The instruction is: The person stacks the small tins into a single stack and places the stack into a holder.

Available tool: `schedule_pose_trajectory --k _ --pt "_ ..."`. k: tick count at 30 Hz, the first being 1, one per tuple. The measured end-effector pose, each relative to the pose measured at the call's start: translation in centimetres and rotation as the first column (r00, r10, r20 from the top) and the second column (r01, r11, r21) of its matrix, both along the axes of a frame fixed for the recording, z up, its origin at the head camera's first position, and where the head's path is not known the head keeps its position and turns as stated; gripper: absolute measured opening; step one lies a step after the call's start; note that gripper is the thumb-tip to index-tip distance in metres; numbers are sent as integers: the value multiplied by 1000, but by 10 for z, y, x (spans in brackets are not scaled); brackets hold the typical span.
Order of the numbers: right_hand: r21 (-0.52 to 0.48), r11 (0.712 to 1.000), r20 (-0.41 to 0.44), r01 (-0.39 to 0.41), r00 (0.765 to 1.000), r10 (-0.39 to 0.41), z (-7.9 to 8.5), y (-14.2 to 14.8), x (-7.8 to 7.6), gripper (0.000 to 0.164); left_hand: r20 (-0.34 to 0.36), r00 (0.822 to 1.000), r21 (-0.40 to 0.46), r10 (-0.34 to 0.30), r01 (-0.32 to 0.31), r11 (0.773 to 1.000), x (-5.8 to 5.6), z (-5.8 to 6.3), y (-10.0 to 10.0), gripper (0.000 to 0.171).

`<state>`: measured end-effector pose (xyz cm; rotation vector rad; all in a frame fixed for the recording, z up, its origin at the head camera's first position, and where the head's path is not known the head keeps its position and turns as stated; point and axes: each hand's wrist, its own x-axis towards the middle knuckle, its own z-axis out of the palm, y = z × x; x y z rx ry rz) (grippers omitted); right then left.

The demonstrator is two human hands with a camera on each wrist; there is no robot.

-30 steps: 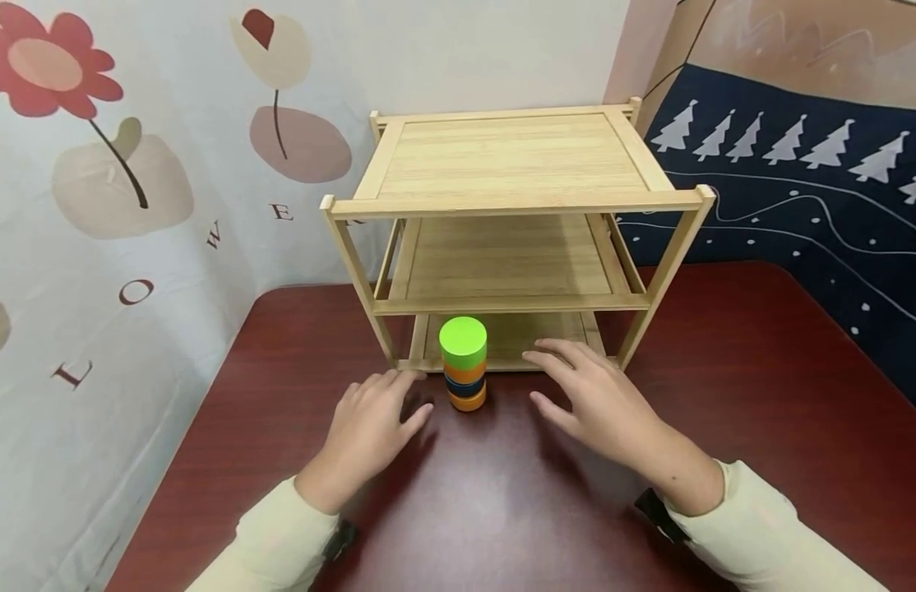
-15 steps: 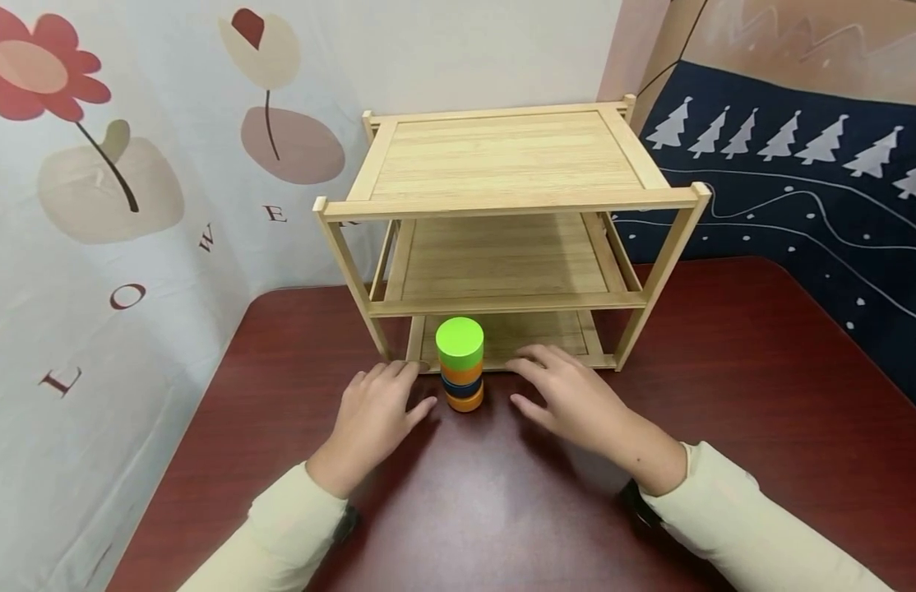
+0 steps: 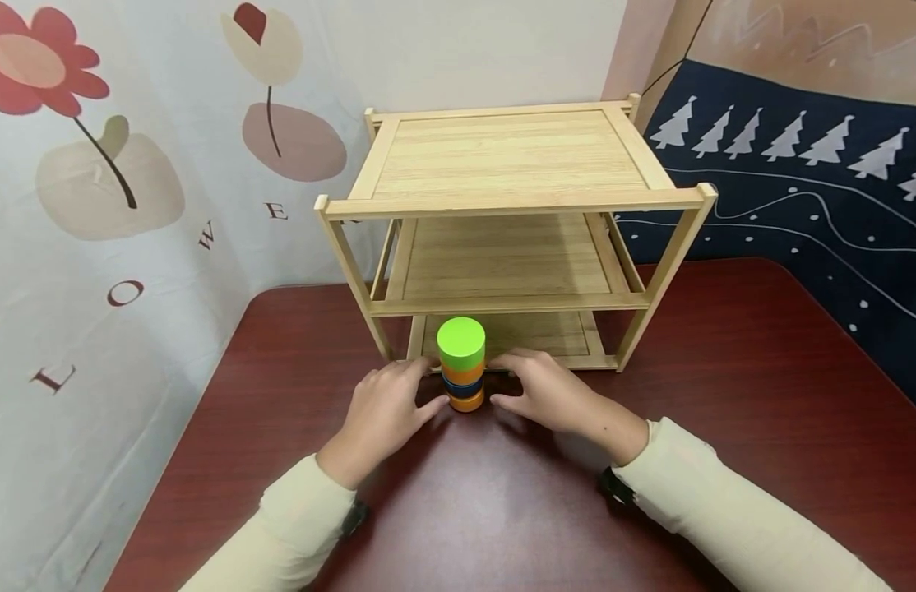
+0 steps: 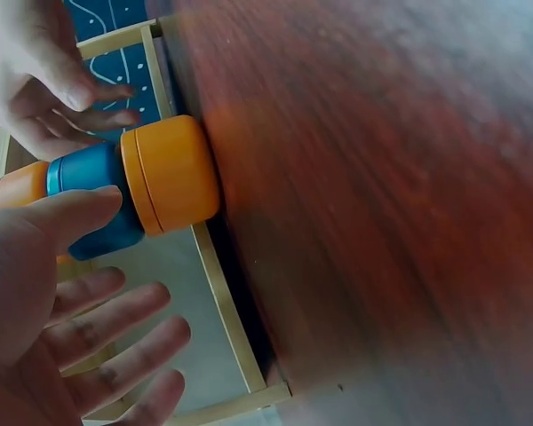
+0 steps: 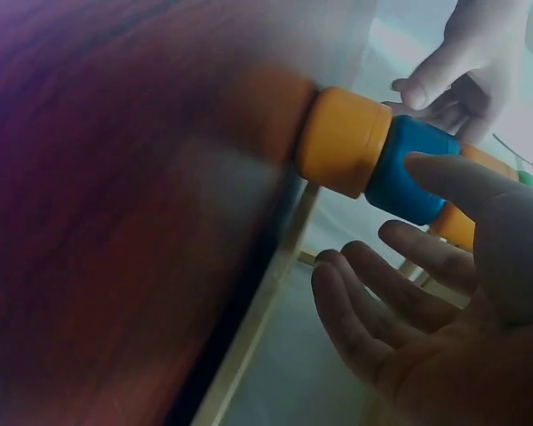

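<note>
stack of four round blocks [image 3: 462, 364] stands upright on the table [image 3: 724, 427], right in front of the wooden shelf [image 3: 510, 205]; left hand [image 3: 384, 411] sits at its 9 o'clock, right hand [image 3: 554, 396] at 3, about equally near; both spread loose, fingers straight, gripping nothing; all three shelf tiers look bare
</note>
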<state>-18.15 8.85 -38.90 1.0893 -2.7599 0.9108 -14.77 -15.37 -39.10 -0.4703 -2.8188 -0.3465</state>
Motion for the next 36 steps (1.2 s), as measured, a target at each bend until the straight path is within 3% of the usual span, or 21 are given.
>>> schedule_pose_trajectory --k 6,14,23,36 --pt "-80 997 189 4 982 11 -5 -6 -6 41 64 998 27 14 -15 1000 -1 -1 3 51" --pt "-71 997 300 19 954 4 -6 -19 -13 45 131 991 92 22 -35 995 -1 -1 5 54" --pt "-30 999 305 15 952 -5 -12 -25 -16 51 184 983 143 26 -53 988 -2 -2 8 52" --pt "-59 998 295 9 956 9 -14 -32 -14 54 190 982 164 22 -53 985 -1 -5 7 51"
